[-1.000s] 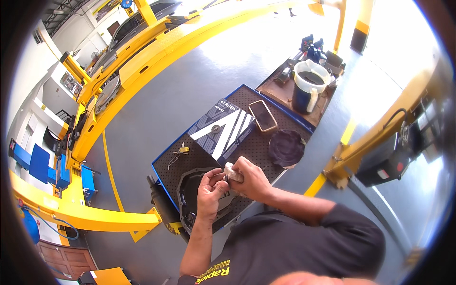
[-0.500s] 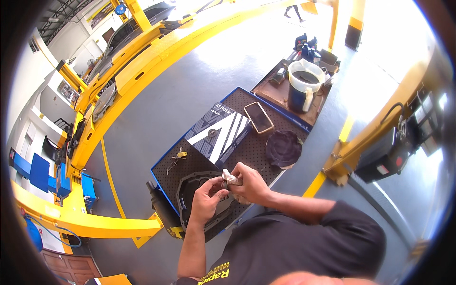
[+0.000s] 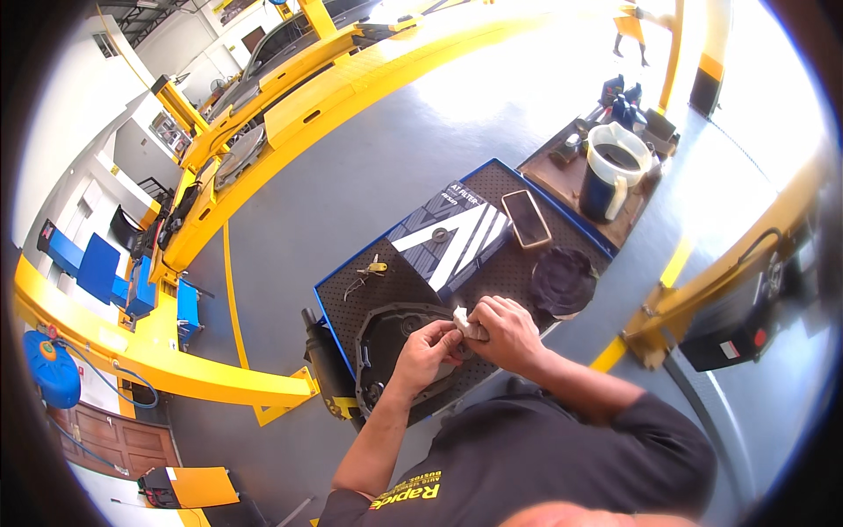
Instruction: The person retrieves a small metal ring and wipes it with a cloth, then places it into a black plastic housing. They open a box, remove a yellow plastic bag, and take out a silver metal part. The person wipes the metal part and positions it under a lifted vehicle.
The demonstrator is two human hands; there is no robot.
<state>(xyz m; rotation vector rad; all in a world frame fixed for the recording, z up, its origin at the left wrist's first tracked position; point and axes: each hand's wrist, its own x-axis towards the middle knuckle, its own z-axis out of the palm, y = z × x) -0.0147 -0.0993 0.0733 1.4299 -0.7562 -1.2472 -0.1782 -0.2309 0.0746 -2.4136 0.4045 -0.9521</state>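
Note:
Over the near end of the perforated cart top [image 3: 341, 292], my two hands meet. My right hand [image 3: 507, 334] is closed around a crumpled white rag [image 3: 471, 325]. My left hand [image 3: 428, 353] pinches something small and dark against that rag; the fingers hide most of it. Beneath them lies a black oil pan [image 3: 373, 342], partly covered by my left hand and forearm. A dark filter box [image 3: 430, 250] with white stripes lies beyond, bearing a small round grey piece [image 3: 441, 234].
On the cart are a phone [image 3: 527, 218], crumpled black material [image 3: 562, 283] and a yellow-headed key [image 3: 377, 267]. A jug of dark liquid [image 3: 606, 180] and several bottles [image 3: 622, 101] stand at the far right. Yellow lift arms [image 3: 202, 373] flank the cart.
The whole view has shifted, so the cart and my hands appear further right. Both hands stay together at the rag, with the fingers slightly repositioned.

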